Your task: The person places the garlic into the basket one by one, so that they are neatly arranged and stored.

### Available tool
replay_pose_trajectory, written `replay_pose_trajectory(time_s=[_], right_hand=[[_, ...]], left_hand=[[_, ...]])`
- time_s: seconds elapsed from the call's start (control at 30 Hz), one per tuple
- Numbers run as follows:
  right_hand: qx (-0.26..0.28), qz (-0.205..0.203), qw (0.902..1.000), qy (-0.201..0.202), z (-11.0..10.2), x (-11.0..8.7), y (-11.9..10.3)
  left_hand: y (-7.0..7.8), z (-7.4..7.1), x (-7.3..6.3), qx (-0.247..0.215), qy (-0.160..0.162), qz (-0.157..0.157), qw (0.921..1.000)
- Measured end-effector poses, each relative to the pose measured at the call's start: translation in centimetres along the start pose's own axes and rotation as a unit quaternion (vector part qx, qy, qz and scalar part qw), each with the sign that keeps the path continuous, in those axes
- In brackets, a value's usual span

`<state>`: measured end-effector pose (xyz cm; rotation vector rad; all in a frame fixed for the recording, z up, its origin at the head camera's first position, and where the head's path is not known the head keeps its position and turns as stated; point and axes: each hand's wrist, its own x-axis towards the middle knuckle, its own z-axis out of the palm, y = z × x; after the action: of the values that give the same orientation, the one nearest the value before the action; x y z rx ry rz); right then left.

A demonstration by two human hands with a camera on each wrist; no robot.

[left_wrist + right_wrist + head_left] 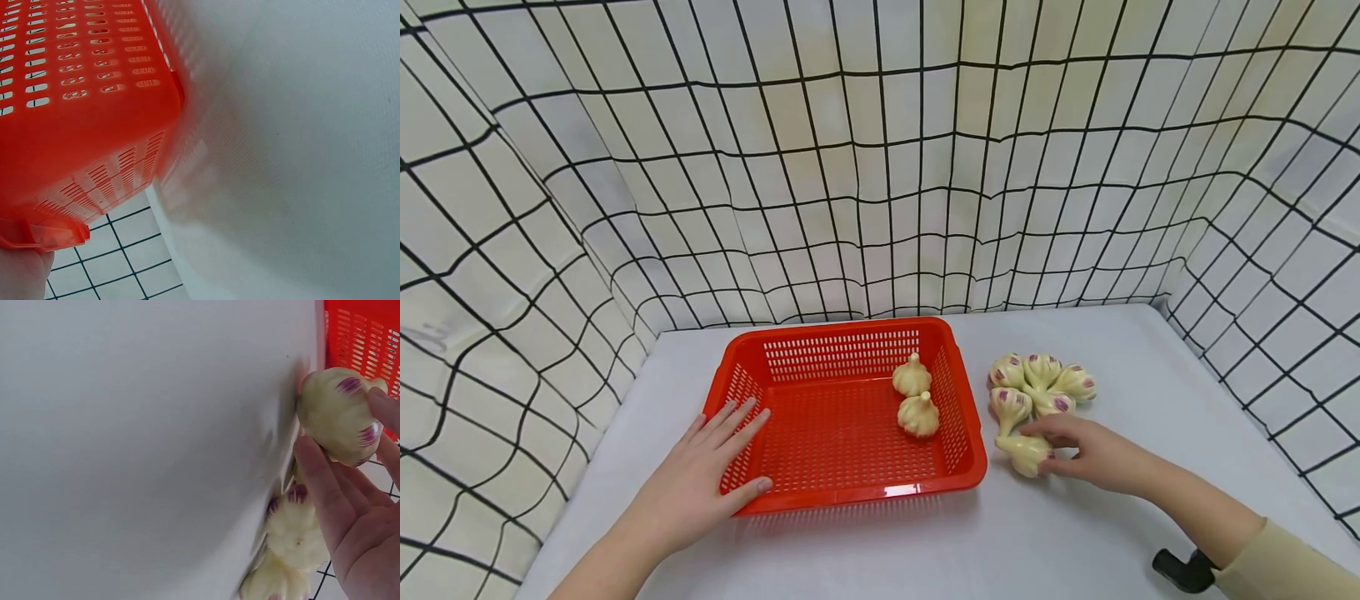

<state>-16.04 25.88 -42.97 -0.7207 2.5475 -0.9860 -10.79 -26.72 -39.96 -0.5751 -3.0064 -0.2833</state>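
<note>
My left hand [696, 479] lies with spread, straight fingers over the left rim of a red plastic basket [850, 497]. In the left wrist view, only part of that hand shows under the basket's edge. My right hand [1097, 454] has thumb and fingers on opposite sides of a garlic bulb [1026, 454], pinching it beside the basket. The right wrist view shows the pinched bulb [340, 415] with its purple streaks, close to the white tabletop. Just behind it sits a cluster of several more garlic bulbs [1040, 369]. Two garlic bulbs [918, 415] lie inside the basket's right side.
A white-covered table [850, 554] carries everything. Black netting [865, 175] over pale panels encloses the back and both sides. A black strap piece [1183, 572] shows at the right sleeve [1285, 567].
</note>
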Motion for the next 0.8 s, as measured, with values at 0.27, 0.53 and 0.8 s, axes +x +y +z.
replay_pose_trajectory(time_s=[0.27,0.53,0.8], right_hand=[[0.011,0.045,0.9989,-0.005,0.21,-0.53,0.94],[-0.041,0.048,0.9979,0.008,0.31,-0.4,0.74],[-0.073,0.047,0.9961,0.015,0.15,-0.47,0.36]], left_hand=[[0.05,-0.03,0.0,-0.004,0.0,0.001,1.0],[-0.05,0.04,-0.02,-0.004,0.002,0.001,1.0],[-0.11,0.1,0.02,-0.002,0.002,0.003,1.0]])
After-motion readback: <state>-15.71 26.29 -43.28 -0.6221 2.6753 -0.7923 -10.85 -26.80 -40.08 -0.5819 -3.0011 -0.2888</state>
